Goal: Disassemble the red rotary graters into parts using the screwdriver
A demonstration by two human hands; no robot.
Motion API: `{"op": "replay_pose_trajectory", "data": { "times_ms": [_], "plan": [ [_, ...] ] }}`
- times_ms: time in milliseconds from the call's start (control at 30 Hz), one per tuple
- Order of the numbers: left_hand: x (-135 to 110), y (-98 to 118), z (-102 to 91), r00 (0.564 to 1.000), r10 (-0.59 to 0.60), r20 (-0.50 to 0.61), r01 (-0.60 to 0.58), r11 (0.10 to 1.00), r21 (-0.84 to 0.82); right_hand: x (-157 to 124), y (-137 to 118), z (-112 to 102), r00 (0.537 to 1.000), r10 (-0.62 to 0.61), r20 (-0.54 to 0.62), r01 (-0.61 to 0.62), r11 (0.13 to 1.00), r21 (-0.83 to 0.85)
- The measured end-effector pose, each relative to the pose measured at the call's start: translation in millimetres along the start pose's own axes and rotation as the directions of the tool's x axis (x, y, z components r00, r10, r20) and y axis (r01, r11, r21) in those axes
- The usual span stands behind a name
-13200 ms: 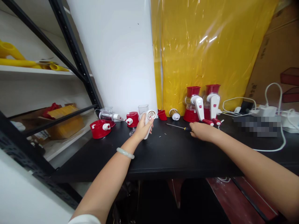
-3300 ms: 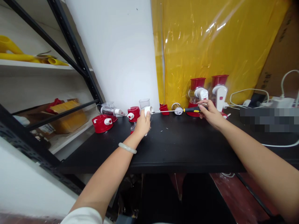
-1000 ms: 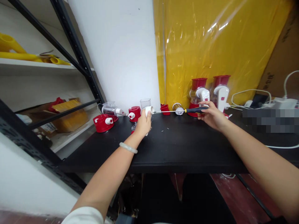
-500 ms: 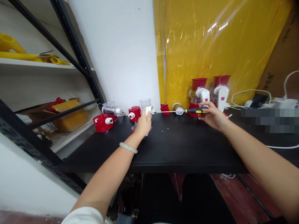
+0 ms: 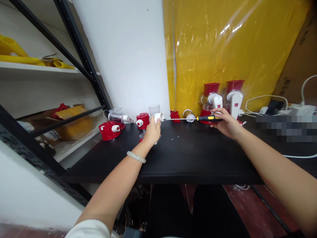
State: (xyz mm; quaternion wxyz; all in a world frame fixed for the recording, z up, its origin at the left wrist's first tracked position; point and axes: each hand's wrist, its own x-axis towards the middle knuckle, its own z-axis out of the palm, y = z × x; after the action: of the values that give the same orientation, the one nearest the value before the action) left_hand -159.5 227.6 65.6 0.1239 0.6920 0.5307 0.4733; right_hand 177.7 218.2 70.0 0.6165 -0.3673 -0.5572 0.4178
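My left hand (image 5: 152, 131) is closed around a white round plastic part (image 5: 158, 116) of a rotary grater, its opening turned to the right. A clear hopper (image 5: 154, 109) shows just above that hand; whether it joins the white part I cannot tell. Between the fingertips of my right hand (image 5: 226, 121) is the black-and-yellow handle of a screwdriver (image 5: 206, 118), held level. Its long shaft points left, and the tip reaches the opening of the white part. Whatever the tip meets inside is hidden.
Red grater bases (image 5: 109, 131) and a clear housing with a drum (image 5: 116, 116) stand at the left. A red pusher (image 5: 175, 116), a loose grater drum (image 5: 189, 115) and two assembled graters (image 5: 234, 99) line the back. A black shelf frame (image 5: 81, 49) rises at left; white cables (image 5: 268, 96) lie right.
Both hands keep their places, with the screwdriver tip still at the white part. The yellow patch on the handle sits slightly differently, as if the screwdriver has turned a little.
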Motion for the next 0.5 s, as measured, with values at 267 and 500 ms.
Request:
{"op": "replay_pose_trajectory", "data": {
  "times_ms": [267,500],
  "plan": [
    [1.2,-2.2,-0.8,1.000,0.003,-0.012,-0.003,1.000,0.013,2.8,7.9,-1.9,0.999,-0.016,-0.045,0.015,1.000,-0.027],
    [-0.7,0.4,-0.7,1.000,-0.001,0.009,0.001,1.000,0.012,-3.2,-2.2,0.0,0.999,0.006,0.039,-0.009,0.998,0.066]
  ]
}}
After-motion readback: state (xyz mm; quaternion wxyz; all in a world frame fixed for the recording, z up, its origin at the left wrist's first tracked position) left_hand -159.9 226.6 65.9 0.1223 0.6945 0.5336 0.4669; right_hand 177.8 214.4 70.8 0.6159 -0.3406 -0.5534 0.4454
